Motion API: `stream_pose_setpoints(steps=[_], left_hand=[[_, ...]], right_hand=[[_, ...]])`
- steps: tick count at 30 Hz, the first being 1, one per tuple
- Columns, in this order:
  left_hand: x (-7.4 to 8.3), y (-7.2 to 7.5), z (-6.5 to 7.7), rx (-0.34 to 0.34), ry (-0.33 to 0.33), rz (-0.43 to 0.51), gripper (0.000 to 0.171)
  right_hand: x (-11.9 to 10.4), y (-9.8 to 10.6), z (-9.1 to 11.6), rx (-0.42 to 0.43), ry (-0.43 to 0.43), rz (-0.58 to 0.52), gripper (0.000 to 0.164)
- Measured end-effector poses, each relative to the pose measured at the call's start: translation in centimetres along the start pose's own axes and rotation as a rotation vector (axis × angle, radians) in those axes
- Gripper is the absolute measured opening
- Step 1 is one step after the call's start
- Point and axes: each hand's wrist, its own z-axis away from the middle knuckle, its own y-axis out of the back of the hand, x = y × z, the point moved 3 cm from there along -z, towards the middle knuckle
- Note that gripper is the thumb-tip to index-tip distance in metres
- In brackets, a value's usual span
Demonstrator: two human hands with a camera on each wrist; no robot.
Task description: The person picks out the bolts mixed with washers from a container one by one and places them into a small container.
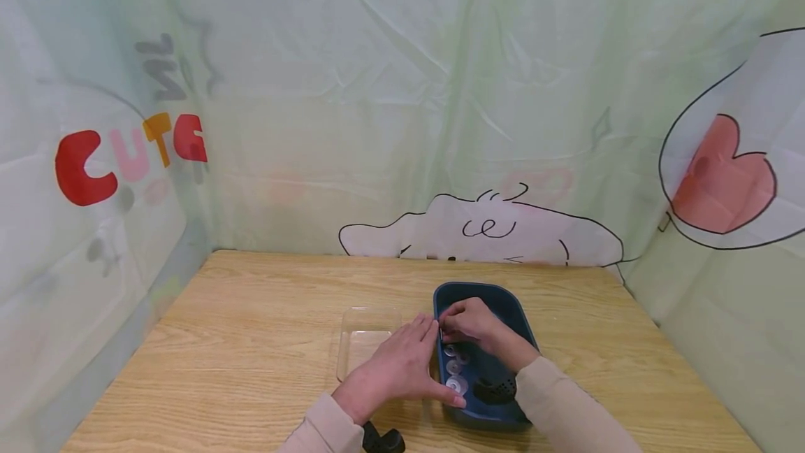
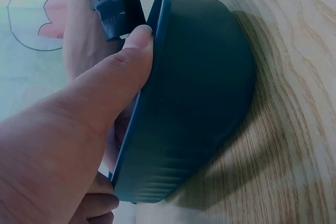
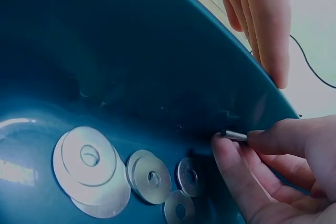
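A dark blue plastic tub stands on the wooden table. My left hand rests along its left side, fingers straight and fingertips at the rim; in the left wrist view the thumb presses on the rim. Inside the tub, my right hand pinches a small metal pin between thumb and forefinger, near the side wall. Below it on the tub floor lie flat metal washers of different sizes: large overlapping washers, medium washers and small washers.
To the left of the tub is a clear plastic tray, partly covered by my left hand. Black wrist cameras show at the right wrist and left wrist. A printed curtain hangs behind the table.
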Motion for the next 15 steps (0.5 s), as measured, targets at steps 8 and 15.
stream_pose_setpoints(steps=[8,15], left_hand=[[0.0,-0.2,0.2,0.004,0.002,0.007,0.122],[-0.1,0.5,0.5,0.011,0.025,0.039,0.123]], right_hand=[[-0.2,0.6,0.6,-0.01,0.025,0.004,0.019],[-1.3,1.5,1.2,-0.028,0.062,-0.034,0.018]])
